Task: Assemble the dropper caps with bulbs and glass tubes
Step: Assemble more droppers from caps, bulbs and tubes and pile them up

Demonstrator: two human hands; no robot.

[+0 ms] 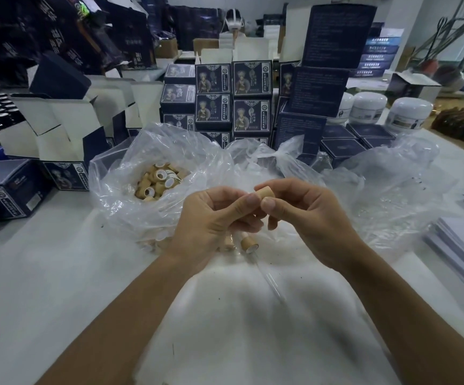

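Head view: both hands meet on one small tan wooden dropper cap (264, 193), held above the table between them.

The right hand (305, 218) pinches the cap with thumb and fingers; the left hand (217, 218) has curled fingers touching its left end, what they hold is hidden. A finished tan cap with clear glass tube (267, 273) lies just under the hands, its tube pointing toward the person; the clear plastic bag of loose caps (158, 182) is nearer the left hand.

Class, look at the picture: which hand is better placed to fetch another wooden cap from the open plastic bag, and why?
Left. The left hand is nearer the clear plastic bag of tan wooden caps, while the right hand pinches a tan wooden cap.
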